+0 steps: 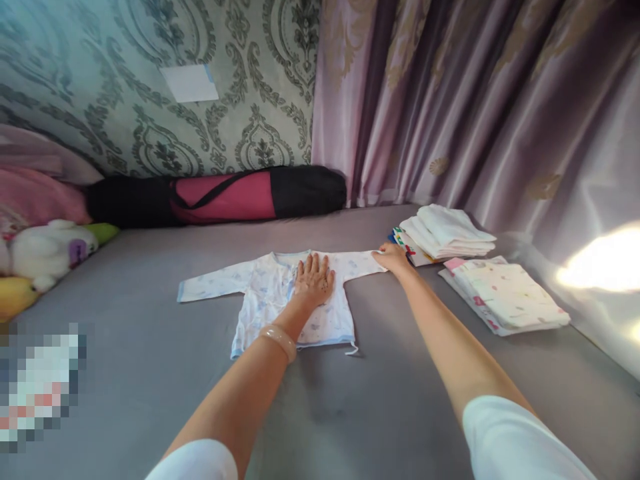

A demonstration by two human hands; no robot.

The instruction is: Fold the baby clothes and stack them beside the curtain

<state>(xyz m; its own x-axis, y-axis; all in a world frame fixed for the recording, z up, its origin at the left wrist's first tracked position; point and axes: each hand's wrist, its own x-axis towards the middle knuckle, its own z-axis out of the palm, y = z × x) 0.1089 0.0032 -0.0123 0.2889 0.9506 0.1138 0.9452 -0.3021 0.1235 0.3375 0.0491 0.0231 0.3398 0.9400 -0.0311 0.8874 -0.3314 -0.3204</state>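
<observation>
A small white baby shirt [265,300] with pale blue prints and blue trim lies spread out on the grey bed sheet [400,400], both sleeves stretched to the sides. My left hand [314,280] rests flat on the shirt's chest, fingers spread; a pale bangle circles that wrist. At the end of the right-hand sleeve, my right hand [393,258] pinches the cuff between thumb and fingers. A thin white tie hangs out at the shirt's lower right corner.
Beyond my right hand sit folded white cloths [445,230] and a folded printed cloth [510,297]. A black and red long bag [225,197] lies along the wall. Plush toys [47,253] are at the left; purple curtains [425,100] hang at the back right.
</observation>
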